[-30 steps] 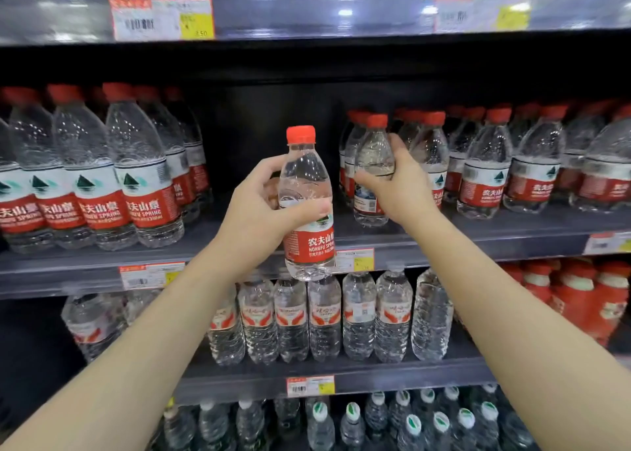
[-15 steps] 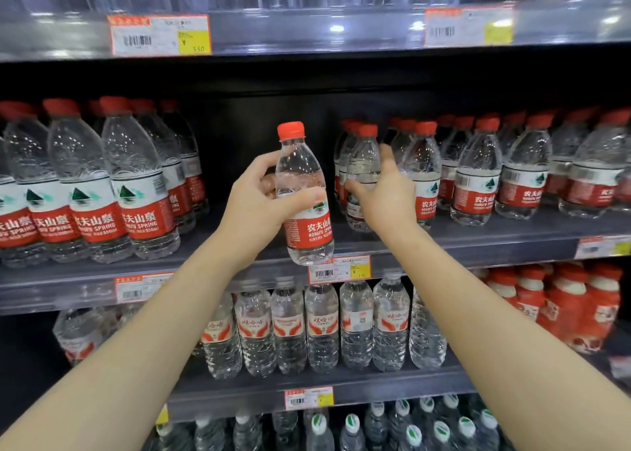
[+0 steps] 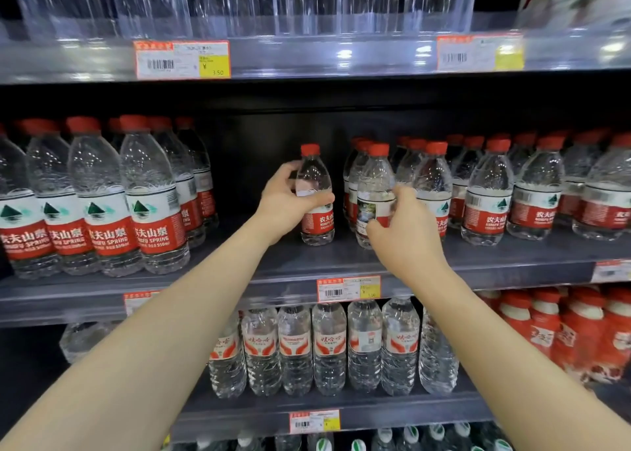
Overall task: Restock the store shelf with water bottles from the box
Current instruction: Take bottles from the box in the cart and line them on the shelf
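My left hand (image 3: 286,201) wraps a small water bottle (image 3: 316,198), upright on the shelf (image 3: 341,256) in the gap. My right hand (image 3: 399,235) closes on the neighbouring bottle (image 3: 374,191), just to its right. Left is nearer the gap.

At the top of the frame we see clear plastic dividers (image 3: 239,3) standing in a row. Below them, two white price tags with yellow corners (image 3: 182,59) are fixed on the pale rail. At the lower right of the frame we see red bottles with white caps (image 3: 560,334) standing close together. At the bottom edge, small bottles with green and white caps (image 3: 409,438) are partly visible.
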The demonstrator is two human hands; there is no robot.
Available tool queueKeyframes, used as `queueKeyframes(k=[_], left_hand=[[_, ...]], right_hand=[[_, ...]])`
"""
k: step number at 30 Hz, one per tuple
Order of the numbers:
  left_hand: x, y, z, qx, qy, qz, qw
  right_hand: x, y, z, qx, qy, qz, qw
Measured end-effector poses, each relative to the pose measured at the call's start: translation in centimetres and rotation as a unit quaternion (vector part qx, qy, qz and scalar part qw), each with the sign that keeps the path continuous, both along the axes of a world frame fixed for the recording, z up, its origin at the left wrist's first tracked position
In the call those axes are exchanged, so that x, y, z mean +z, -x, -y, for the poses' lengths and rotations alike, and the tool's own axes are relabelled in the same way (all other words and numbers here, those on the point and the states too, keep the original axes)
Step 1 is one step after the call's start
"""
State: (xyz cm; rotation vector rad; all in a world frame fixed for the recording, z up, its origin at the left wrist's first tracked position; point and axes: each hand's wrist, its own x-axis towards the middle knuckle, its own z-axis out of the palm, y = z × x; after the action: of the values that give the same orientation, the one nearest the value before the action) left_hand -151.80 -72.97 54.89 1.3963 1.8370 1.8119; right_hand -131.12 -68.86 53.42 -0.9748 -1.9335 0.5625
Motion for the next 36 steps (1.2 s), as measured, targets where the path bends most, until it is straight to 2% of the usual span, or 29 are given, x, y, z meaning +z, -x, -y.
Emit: queueKeyframes(k=[4, 7, 9, 17, 36], left_hand=[[-0.2, 1.1, -2.1, -0.013, 0.041, -0.033, 0.999], [-0.1, 2.1, -1.8, -0.032, 0.142, -0.101, 0.984], [-0.2, 2.6, -1.4, -0.033, 0.19, -0.116, 0.974], [-0.6, 3.2, -3.1, 0.004, 0.177, -0.112, 0.978], [-1.4, 4.0, -6.4, 0.044, 0.17, -0.123, 0.977]], right_hand=[[0.3, -0.6, 0.4, 0.004, 0.018, 0.007, 1.0], [0.4, -1.2, 0.5, -0.002, 0.022, -0.002, 1.0], [0.4, -1.6, 0.5, -0.001, 0.035, -0.003, 0.999], [0.6, -2.5, 0.6, 0.02, 0.06, -0.015, 0.998], [0.5, -3.4, 1.2, 0.042, 0.015, 0.002, 0.999]])
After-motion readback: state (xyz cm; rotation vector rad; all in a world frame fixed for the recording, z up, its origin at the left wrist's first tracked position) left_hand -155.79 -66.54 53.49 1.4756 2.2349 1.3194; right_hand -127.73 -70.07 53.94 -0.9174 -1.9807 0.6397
